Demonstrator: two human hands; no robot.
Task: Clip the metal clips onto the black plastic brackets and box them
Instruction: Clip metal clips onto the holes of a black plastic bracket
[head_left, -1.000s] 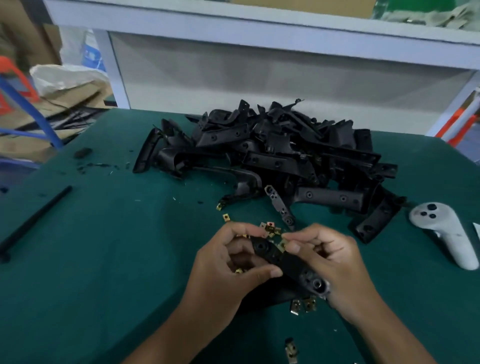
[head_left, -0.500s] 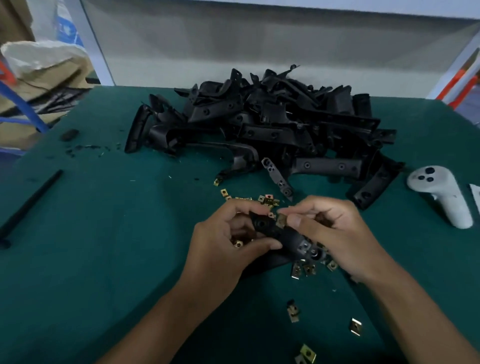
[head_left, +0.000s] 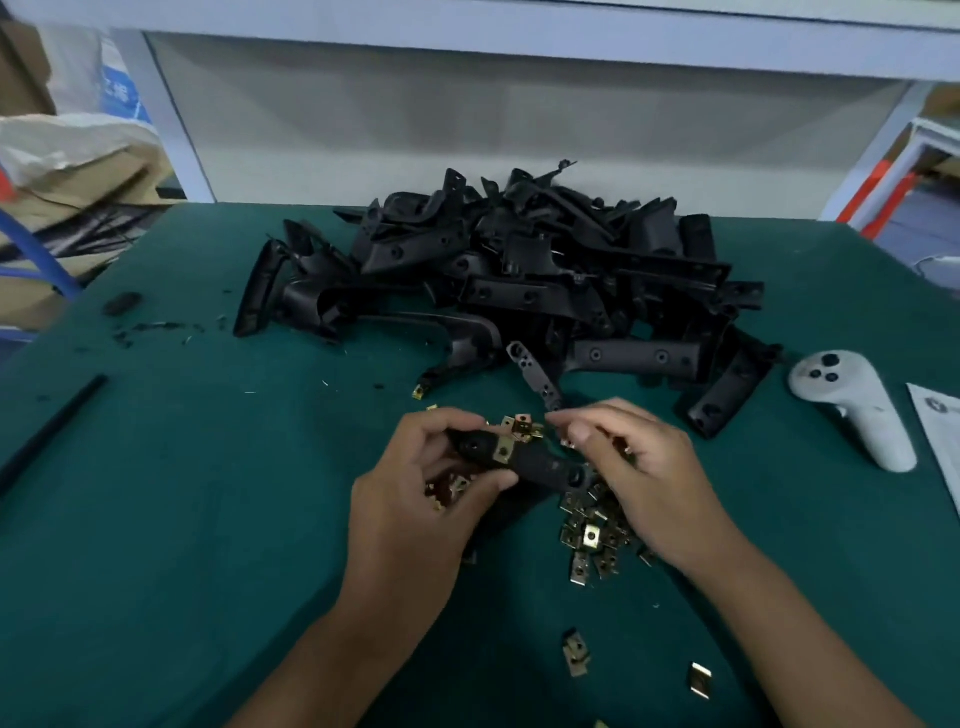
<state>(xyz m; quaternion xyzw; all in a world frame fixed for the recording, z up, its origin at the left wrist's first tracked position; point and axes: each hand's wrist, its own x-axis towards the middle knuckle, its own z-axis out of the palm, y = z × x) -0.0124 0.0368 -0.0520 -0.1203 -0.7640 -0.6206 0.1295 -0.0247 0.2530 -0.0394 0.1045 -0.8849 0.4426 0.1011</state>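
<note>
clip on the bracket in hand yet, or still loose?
On. A brass metal clip sits over the held bracket, which the left hand grips. Fully seated: cannot tell.

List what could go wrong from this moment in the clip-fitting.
1. The left hand grips only one end of the bracket, so pushing on a clip could twist it loose.
2. The fitted clip may sit crooked.
3. Loose clips under the right hand could be scattered.
</note>
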